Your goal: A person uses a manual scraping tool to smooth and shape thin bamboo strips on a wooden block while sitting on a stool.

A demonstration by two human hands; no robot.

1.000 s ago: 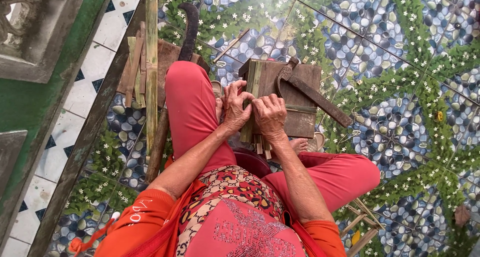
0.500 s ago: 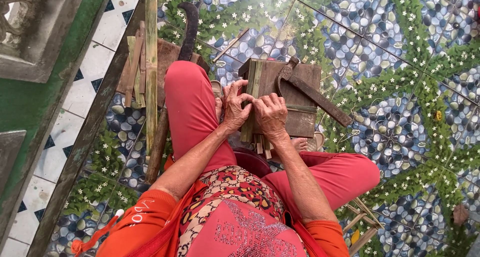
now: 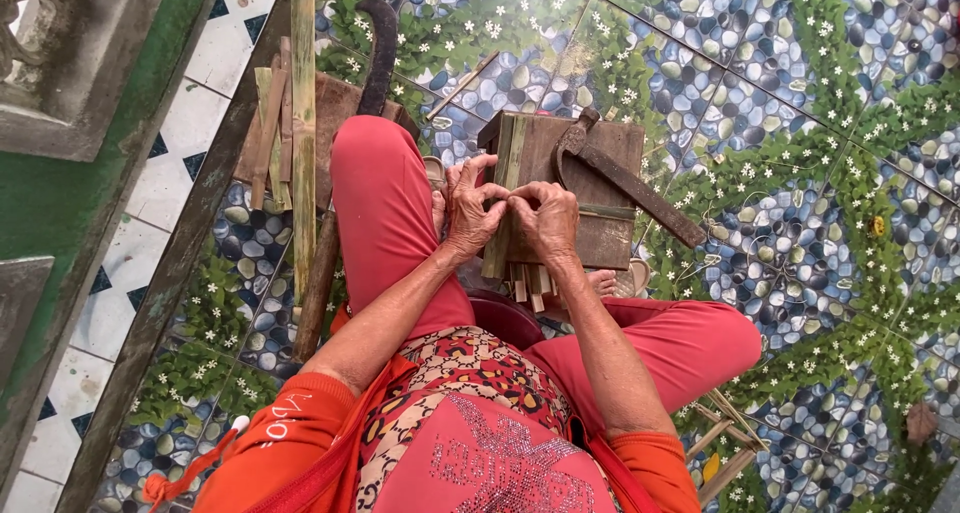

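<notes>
Head view: the fingers (image 3: 478,185) of the left hand (image 3: 470,213) are curled and pressed against the fingers of the right hand (image 3: 545,218), both pinching the same bundle of bamboo strips (image 3: 500,243). The strips stand almost upright between the two hands, their tops against the near left edge of a brown wooden block (image 3: 600,188) and their lower ends sticking out below the hands, between the knees. The block sits on the tiled floor (image 3: 820,203), which is patterned with pebbles and small white flowers. On top of the block lies a dark, heavy chopping blade (image 3: 625,178), slanting toward the right. The person sits low in red trousers, one knee (image 3: 375,173) raised to the left of the hands. Left of that knee, well apart from the hands, a long bamboo pole (image 3: 303,123) lies on the floor beside a flat board with more split strips (image 3: 270,133). A curved dark tool (image 3: 378,58) rests just beyond the knee.
</notes>
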